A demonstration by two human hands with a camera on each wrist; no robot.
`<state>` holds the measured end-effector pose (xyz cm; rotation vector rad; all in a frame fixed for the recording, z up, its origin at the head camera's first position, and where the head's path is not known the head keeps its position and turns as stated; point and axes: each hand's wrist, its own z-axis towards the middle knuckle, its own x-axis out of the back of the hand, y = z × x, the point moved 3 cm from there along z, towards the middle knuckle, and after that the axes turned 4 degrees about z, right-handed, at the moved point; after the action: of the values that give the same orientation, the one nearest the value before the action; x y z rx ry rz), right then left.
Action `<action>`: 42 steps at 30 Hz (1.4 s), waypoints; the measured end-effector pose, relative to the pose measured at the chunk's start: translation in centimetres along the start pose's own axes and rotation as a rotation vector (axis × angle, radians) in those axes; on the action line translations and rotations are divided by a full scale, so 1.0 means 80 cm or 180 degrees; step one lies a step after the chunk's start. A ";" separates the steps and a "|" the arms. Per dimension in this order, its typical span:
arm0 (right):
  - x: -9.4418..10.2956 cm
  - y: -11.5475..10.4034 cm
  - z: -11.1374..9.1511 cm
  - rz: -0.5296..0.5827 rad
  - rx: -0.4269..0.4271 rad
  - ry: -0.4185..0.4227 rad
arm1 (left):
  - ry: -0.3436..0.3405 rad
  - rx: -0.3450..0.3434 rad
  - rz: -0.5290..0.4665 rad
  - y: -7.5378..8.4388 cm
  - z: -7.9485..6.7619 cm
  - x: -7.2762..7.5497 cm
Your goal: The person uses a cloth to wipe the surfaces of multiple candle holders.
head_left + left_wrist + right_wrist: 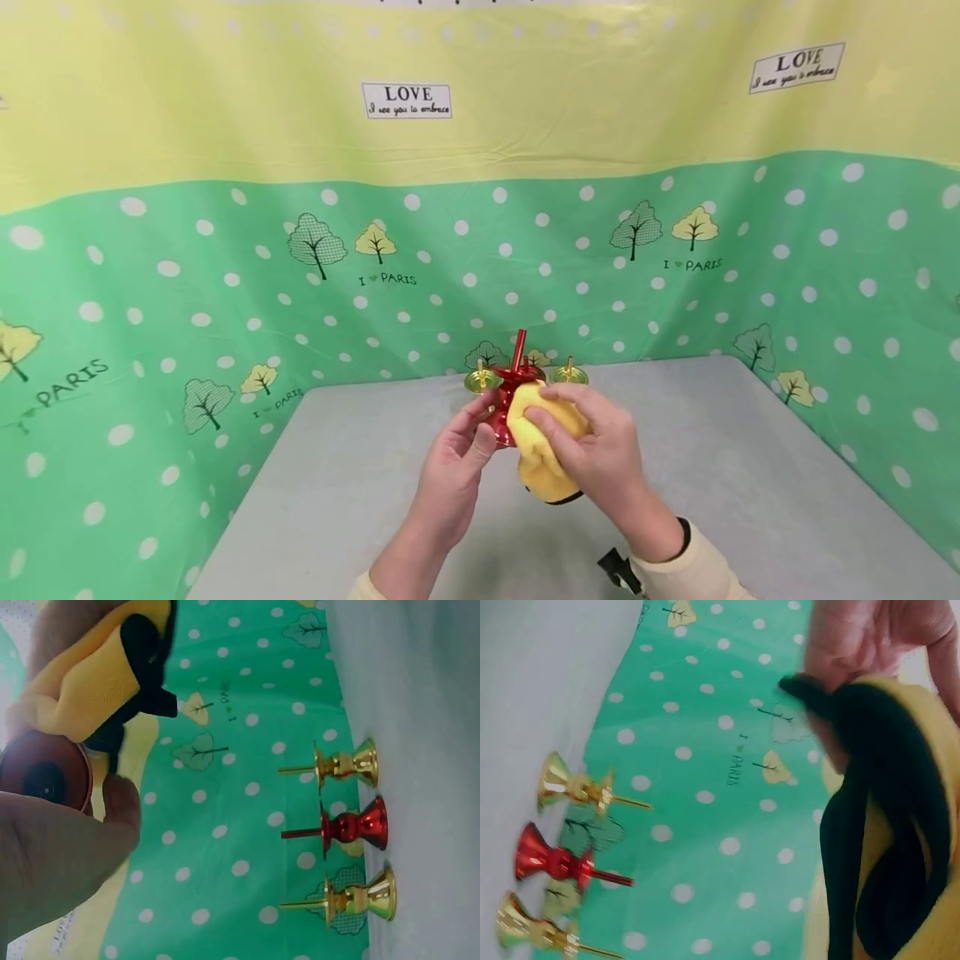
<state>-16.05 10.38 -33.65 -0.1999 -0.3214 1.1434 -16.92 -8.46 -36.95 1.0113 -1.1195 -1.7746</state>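
My left hand (450,475) holds a shiny red candlestick (501,428) by its base, thumb on the near side and fingers behind. Its spike leans slightly right at the top. In the left wrist view the underside of the round base (56,761) shows beside the thumb. A yellow cloth (546,471) with a black edge is bunched in my right hand (607,442) and presses against the candlestick's right side, covering part of it. Dark folds of this cloth (889,750) hang near the left hand's fingers in the right wrist view.
Behind the hands, a gold candlestick (358,766), a red candlestick (356,826) and another gold candlestick (364,900) stand in a row along the back of the grey table (322,500). A green and yellow printed curtain (450,225) hangs around the table.
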 end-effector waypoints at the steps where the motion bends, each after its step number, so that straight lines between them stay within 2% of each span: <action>1: 0.000 -0.002 0.000 0.0053 0.0135 -0.0003 | -0.0016 -0.0004 0.0017 0.000 0.000 0.001; 3: 0.000 -0.003 0.001 0.0113 0.0281 -0.0002 | -0.0066 -0.0008 0.0019 0.001 -0.002 0.001; 4: 0.000 -0.002 0.002 0.0156 0.0246 0.0000 | -0.0113 -0.0008 -0.0014 0.001 -0.002 0.001; 7: 0.002 0.005 0.001 0.0253 -0.0244 0.0019 | -0.0193 0.0022 -0.0061 0.001 -0.001 0.001; 9: 0.002 0.009 -0.002 0.0235 -0.0584 0.0001 | -0.0117 0.0094 0.0054 0.000 0.001 0.001; 11: 0.001 0.010 -0.005 0.0149 -0.0704 -0.0032 | 0.0022 0.0162 0.0218 -0.002 0.001 0.001; 14: 0.000 0.008 -0.008 -0.0062 -0.0562 -0.0037 | 0.0206 0.0196 0.0409 -0.003 0.001 0.001; 17: -0.001 0.004 -0.007 -0.0155 -0.0290 0.0013 | 0.0194 0.0160 0.0350 -0.002 0.000 -0.002; 20: 0.000 0.000 -0.007 -0.0033 -0.0053 0.0043 | 0.0153 0.0125 0.0212 0.001 -0.001 -0.004; 22: 0.000 -0.001 -0.006 0.0108 0.0002 0.0040 | 0.0132 0.0120 0.0104 0.002 -0.002 -0.006; 24: 0.000 0.001 -0.005 0.0191 -0.0083 0.0045 | 0.0111 0.0089 0.0001 0.004 -0.003 -0.007; 30: 0.001 0.009 -0.009 0.0230 -0.0660 0.0035 | 0.0002 0.0045 -0.0203 0.003 -0.004 -0.009; 32: 0.001 0.009 -0.010 0.0234 -0.0636 0.0026 | 0.0017 0.0074 -0.0143 0.002 -0.003 -0.008; 37: 0.003 0.002 -0.006 0.0184 -0.0106 0.0003 | 0.0035 0.0152 0.0153 0.003 -0.004 -0.004; 39: 0.003 0.004 -0.005 0.0175 -0.0148 0.0015 | -0.0031 0.0154 0.0139 0.005 -0.005 -0.003; 42: 0.004 0.012 -0.005 0.0170 -0.0514 0.0060 | -0.0142 0.0168 0.0021 0.006 -0.006 -0.004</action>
<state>-16.60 11.03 -34.32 -0.3628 -0.3939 1.1682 -16.29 -8.47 -36.56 1.0024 -1.2015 -1.7782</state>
